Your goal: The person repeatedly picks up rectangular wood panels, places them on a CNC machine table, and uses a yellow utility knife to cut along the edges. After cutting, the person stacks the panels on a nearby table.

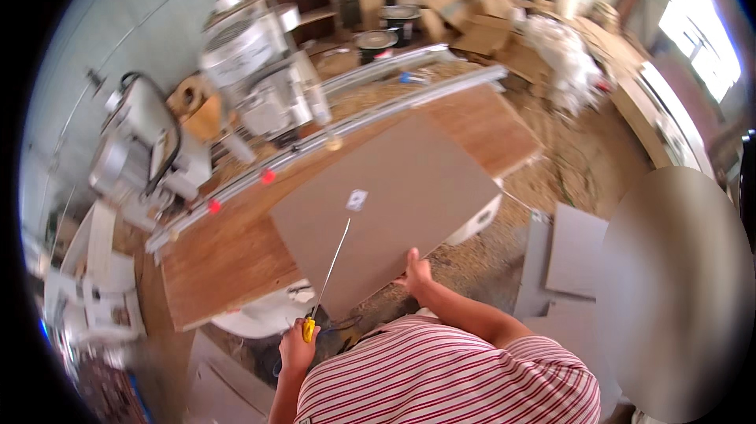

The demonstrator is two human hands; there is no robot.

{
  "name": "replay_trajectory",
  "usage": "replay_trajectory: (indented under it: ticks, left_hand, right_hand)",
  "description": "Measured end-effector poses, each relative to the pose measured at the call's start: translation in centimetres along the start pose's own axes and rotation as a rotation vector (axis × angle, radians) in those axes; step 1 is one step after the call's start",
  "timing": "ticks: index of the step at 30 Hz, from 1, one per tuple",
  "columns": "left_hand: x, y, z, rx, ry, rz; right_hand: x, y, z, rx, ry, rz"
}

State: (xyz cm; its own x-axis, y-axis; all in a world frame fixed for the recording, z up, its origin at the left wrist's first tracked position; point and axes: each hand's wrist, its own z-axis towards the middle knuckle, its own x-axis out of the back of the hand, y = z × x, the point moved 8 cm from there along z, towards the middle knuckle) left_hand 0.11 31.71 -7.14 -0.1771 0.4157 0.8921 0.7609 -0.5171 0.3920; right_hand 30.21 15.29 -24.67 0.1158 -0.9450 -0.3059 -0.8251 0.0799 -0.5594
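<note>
A flat brown board [394,180] with a small white label [357,200] lies slantwise across a wooden saw-table top [236,270]. My right hand [417,274] grips its near edge, thumb on top and fingers tucked beneath. At the board's near left corner, my left hand [298,349] is closed around a yellow-cased tape measure [309,330]. Its thin pale blade [335,257] runs out over the board toward the label. The left fingers are partly hidden.
Metal rails [378,111] run along the table's far side, with machine units [256,70] behind. Cut panels [579,255] lean at the right. Cardboard [480,30] and plastic wrap [563,62] are heaped at the back. Sawdust covers the floor. A large blurred shape [681,290] stands at the right.
</note>
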Motion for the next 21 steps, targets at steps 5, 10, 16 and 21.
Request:
replay_trajectory:
  ticks: [5,10,16,21]
  left_hand:
    - [-1.6,-3.3,-3.7,0.283,0.078,-0.228]
    - [-3.9,-0.5,-4.4,0.34,0.179,-0.486]
    - [-6.2,-0.7,-6.2,0.378,0.123,-0.445]
    - [-5.9,-1.8,-7.7,0.324,0.152,-0.616]
  right_hand:
    - [-2.4,-2.7,3.3,-0.017,-0.064,-0.069]
    - [-3.5,-3.3,4.7,-0.102,-0.129,-0.113]
    - [-6.0,-4.3,4.0,-0.039,-0.085,-0.133]
    - [-6.1,-4.3,4.0,-0.016,-0.051,-0.15]
